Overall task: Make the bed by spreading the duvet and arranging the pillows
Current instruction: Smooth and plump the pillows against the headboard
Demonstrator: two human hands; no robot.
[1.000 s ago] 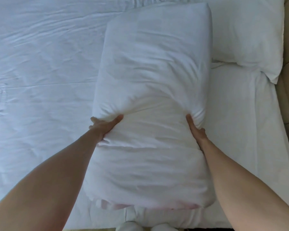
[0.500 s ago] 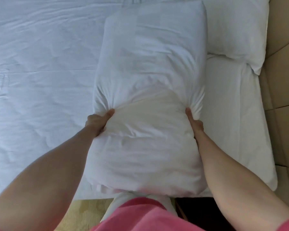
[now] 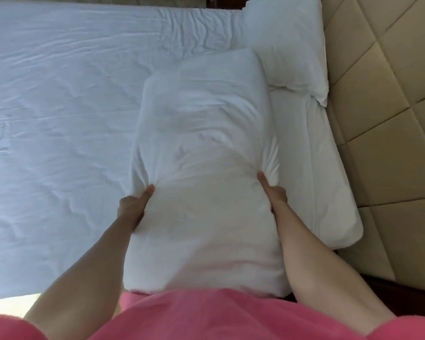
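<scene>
Long white pillow (image 3: 201, 173) now nearer tan quilted headboard (image 3: 388, 119), more pink top (image 3: 206, 317) showing. Left hand (image 3: 133, 207), right hand (image 3: 272, 190): each grip clenched on pillow sides, thumbs on top.

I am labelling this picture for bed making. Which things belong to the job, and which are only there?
Belong to the job:
- large white pillow, gripped by left hand and right hand
- second white pillow beside the headboard
- white bed sheet

Only there:
- beige quilted padded headboard
- pink fleece garment
</scene>
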